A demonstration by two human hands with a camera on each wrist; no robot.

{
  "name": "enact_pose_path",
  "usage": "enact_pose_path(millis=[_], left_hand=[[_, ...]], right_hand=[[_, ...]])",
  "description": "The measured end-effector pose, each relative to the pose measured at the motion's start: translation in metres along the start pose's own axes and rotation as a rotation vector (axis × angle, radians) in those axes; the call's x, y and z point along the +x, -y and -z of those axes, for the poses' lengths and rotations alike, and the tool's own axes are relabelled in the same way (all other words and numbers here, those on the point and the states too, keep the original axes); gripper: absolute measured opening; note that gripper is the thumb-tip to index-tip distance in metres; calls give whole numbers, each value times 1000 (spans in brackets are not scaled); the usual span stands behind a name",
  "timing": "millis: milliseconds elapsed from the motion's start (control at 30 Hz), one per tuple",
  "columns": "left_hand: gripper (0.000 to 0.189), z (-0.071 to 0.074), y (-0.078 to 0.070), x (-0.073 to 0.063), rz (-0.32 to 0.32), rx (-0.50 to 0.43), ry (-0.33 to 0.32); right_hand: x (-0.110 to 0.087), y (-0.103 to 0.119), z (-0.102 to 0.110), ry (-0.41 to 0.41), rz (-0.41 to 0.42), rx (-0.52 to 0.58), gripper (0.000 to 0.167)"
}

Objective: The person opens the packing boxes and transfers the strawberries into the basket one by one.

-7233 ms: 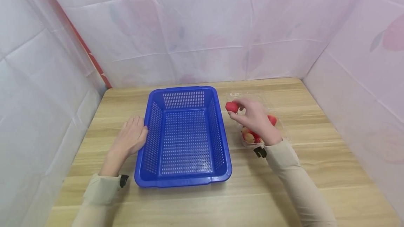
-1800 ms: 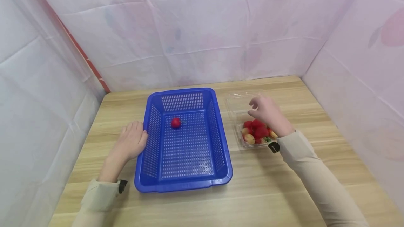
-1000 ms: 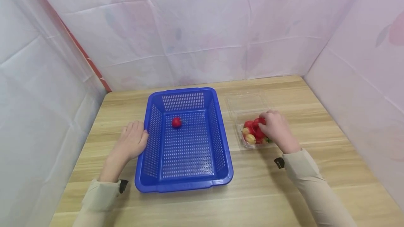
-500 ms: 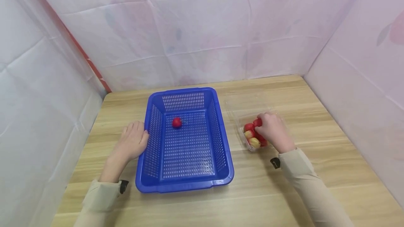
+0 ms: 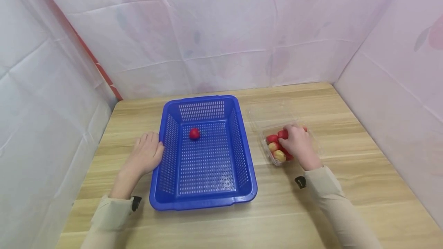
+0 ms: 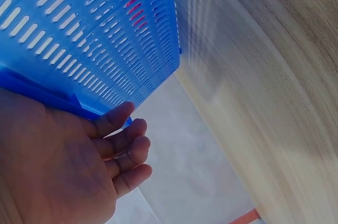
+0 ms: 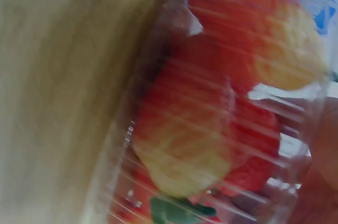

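My left hand [image 5: 144, 156] lies against the left rim of the blue plastic basket [image 5: 202, 205]. In the left wrist view its fingers [image 6: 127, 152] bend loosely beside the basket wall, the thumb hidden. One small round red fruit [image 5: 194, 133] with a green stem lies inside the basket. On the right, my right hand [image 5: 298, 143] reaches into a clear plastic box [image 5: 277, 163] and pinches a red fruit [image 5: 283, 134] between thumb and forefinger. Several red and yellow fruits [image 7: 185, 139] fill the box, seen through its wall in the right wrist view. The hand partly covers them.
The box's clear lid [image 5: 270, 112] lies folded back behind it. A wooden table [image 5: 263, 218] carries everything. White patterned cloth [image 5: 221, 30] stands as walls at the back and both sides.
A red fruit held earlier in my right hand has left it; one now lies in the basket. The right hand went back into the clear box, which has turned slightly. The left hand stayed put.
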State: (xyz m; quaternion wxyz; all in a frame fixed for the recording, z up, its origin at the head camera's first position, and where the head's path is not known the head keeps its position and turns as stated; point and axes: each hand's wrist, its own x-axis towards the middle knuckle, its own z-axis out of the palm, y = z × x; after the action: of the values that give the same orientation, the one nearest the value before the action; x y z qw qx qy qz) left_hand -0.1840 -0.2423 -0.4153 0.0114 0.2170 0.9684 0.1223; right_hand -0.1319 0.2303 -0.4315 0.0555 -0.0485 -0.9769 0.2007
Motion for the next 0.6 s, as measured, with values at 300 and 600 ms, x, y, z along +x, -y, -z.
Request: enact_pose_path(millis=[300, 600], left_hand=[[25, 1, -1, -1, -1, -17, 8], [26, 0, 0, -1, -2, -25, 10]], right_hand=[[-7, 0, -18, -156, -35, 54, 29], [-9, 9, -24, -194, -152, 73, 29]])
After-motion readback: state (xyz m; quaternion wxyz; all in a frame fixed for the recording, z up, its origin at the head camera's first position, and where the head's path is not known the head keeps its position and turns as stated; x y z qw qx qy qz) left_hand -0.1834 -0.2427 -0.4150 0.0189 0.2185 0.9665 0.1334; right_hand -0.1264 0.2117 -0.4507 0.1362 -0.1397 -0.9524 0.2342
